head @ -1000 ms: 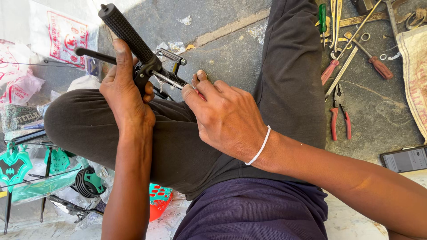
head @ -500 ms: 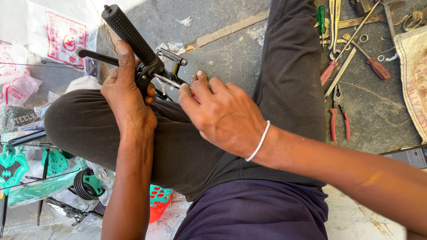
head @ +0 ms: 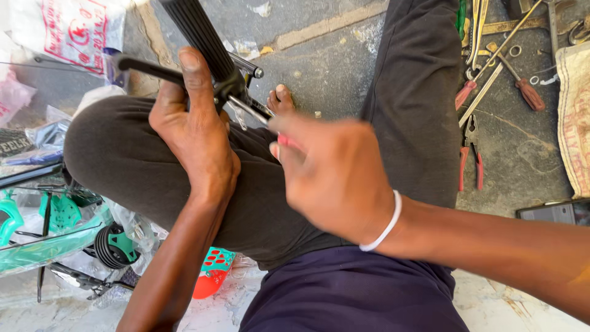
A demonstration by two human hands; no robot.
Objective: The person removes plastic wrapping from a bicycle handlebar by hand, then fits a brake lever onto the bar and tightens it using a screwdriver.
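My left hand [head: 195, 136] grips a black handlebar part against my raised knee: a ribbed rubber grip [head: 195, 32], a black lever [head: 142, 66] sticking out to the left, and a clamp [head: 231, 86]. My thumb presses up beside the clamp. Blurred with motion, my right hand [head: 335, 178] is closed on a thin tool with a red handle [head: 289, 142]. Its metal shaft [head: 253, 109] reaches to the clamp. A white band circles my right wrist. Most of the tool's handle is hidden in my fist.
Red-handled pliers [head: 470, 155], a screwdriver [head: 527, 92] and other hand tools lie on the dark floor at right, beside a sack [head: 574, 123] and a flat dark device [head: 553, 212]. Plastic bags [head: 58, 27] and green plastic parts [head: 58, 215] crowd the left. My bare toes [head: 280, 98] show behind the clamp.
My right hand has drawn back from the clamp toward me and now blurs. The red tool handle shows at its fingertips. The view has closed in on the hands.
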